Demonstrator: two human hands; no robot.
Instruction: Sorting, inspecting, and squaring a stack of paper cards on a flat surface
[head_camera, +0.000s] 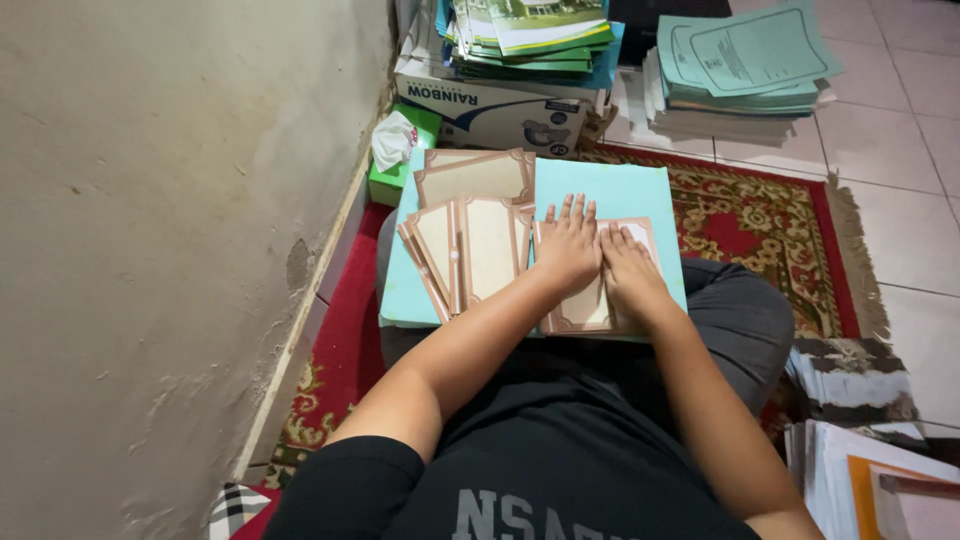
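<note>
Card: cream card (592, 300) with brown ornamental border, flat on a turquoise board (610, 190) on the person's lap.
Left hand (568, 245): fingers spread, palm pressing the card.
Right hand (628, 270): flat, touching the left hand.
Neighbours: matching cards (470, 245) fanned at 9 o'clock; green paper stacks (745, 60) at 1 o'clock.

A pale tiled floor (905, 190) is stretching out beside a rough wall, and a red patterned rug (770, 215) with a fringed edge is lying on it. A green tissue box (395, 170) is sitting at the rug's far corner against the wall. A white cardboard box (490, 108) is standing past the rug, and stacks of teal folders (745, 65) are resting on the tiles beside it. More paper piles (860, 470) are lying near the right edge.
</note>
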